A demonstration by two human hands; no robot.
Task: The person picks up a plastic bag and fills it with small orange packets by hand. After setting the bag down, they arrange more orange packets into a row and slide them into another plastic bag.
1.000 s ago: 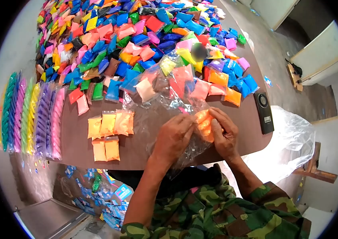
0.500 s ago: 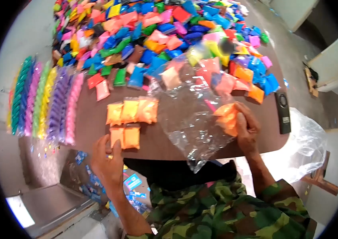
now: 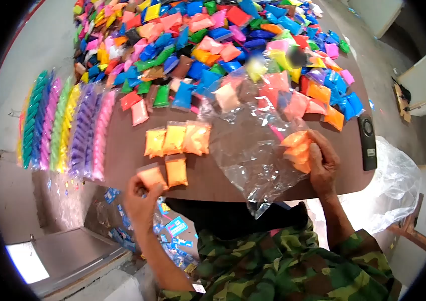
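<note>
Where left fingers [image 3: 134,185] pinch a packet [image 3: 151,176], the tabletop [image 3: 200,183] ends nearby.

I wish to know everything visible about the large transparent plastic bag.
The large transparent plastic bag looks thin, shiny and crinkled, with a pink streak showing at its right side. It lies spread on the brown tabletop, its lower end reaching past the near edge. Its far part appears to overlap colourful filled packets. Whether the bare right hand touches it is unclear.
</note>
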